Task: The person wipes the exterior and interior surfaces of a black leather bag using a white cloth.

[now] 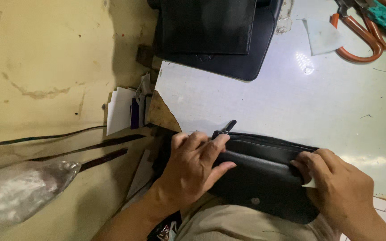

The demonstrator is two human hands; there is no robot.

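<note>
White table [255,102]: I saw its near edge carrying the work.
Black pouch [264,178]: lay across that edge, zip uppermost.
Left hand [193,167]: fingers curled over the pouch's left end, at the zip pull [225,129].
Right hand [336,187]: closed on the right end.
Scissors [371,31]: orange-handled, far corner.

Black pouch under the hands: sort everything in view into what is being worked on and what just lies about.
In hand: black pouch, zipper pull, left hand, right hand.
Lying about: scissors, black leather pieces, plastic bag, papers.
</note>
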